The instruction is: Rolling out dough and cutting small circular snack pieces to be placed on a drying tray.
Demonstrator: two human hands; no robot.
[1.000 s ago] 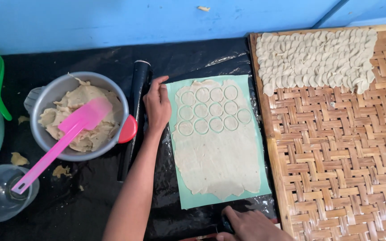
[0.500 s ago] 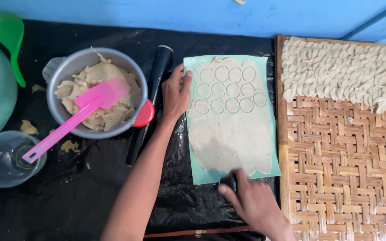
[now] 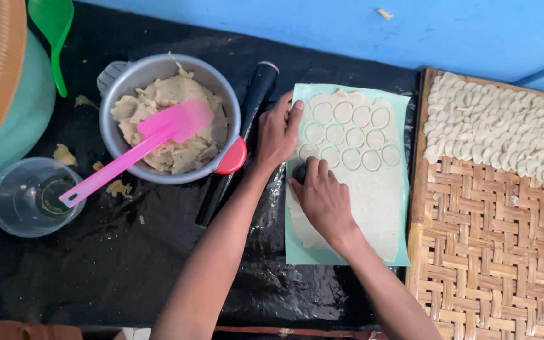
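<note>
Head view: woven bamboo tray [image 3: 473, 252] w/ shaped dough pieces is sitting right of the thin pale rolled dough sheet [image 3: 360, 201] on its light-green mat [image 3: 347, 258]. Left hand [image 3: 277, 133] is lying flat, open, pinning the sheet's edge. Right hand [image 3: 323, 198] is clenching a small dark round cutter [image 3: 300, 171] onto the dough, below the cut rings. Best pressing straight down, close to the last ring.
</note>
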